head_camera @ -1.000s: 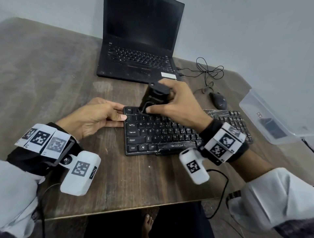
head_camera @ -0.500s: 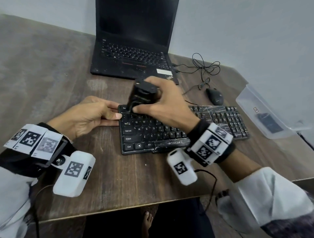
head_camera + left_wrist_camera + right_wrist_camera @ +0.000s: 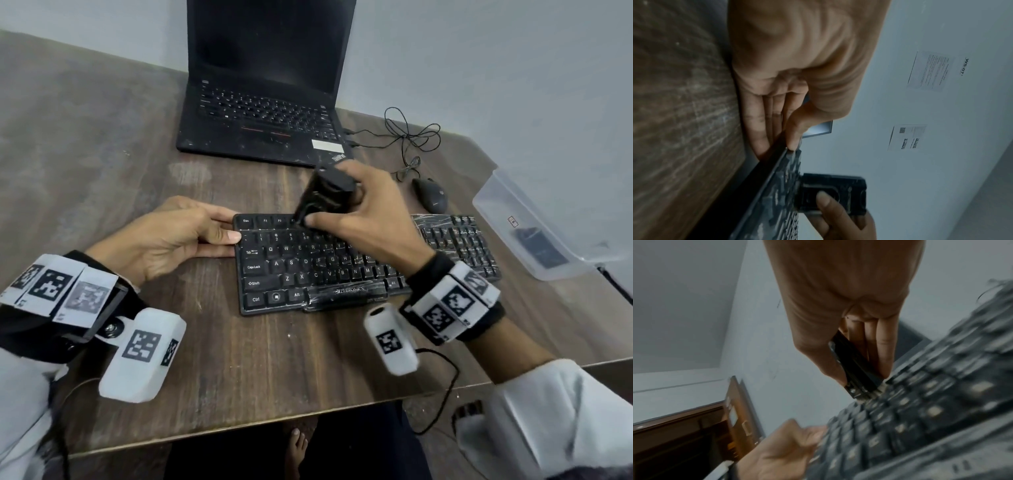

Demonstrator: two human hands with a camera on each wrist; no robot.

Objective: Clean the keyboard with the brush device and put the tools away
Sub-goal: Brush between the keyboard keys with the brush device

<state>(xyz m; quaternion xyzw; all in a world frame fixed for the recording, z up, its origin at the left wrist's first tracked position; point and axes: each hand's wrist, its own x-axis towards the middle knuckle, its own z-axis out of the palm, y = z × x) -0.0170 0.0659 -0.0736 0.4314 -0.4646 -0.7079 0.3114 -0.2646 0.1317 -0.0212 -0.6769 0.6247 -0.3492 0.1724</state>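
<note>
A black keyboard point(image 3: 308, 270) lies on the wooden table. My right hand point(image 3: 337, 205) grips a black brush device point(image 3: 323, 192) and holds it tilted, with its lower end on the keyboard's top rows, right of Esc. In the right wrist view the brush device point(image 3: 855, 369) meets the keys point(image 3: 920, 410) with pale bristles. My left hand point(image 3: 229, 240) holds the keyboard's upper left corner. The left wrist view shows its thumb point(image 3: 795, 138) on top and its fingers against the side edge. The brush device point(image 3: 836, 193) stands on the keys there.
An open black laptop point(image 3: 263, 102) sits behind the keyboard. A black mouse point(image 3: 430, 195) and its tangled cable point(image 3: 411, 140) lie at the back right. A clear plastic box point(image 3: 503, 219) with a dark item inside stands at the right table edge.
My right hand slid the brush device a little left, then right along the keyboard's top rows. My left hand stayed on the keyboard's corner.
</note>
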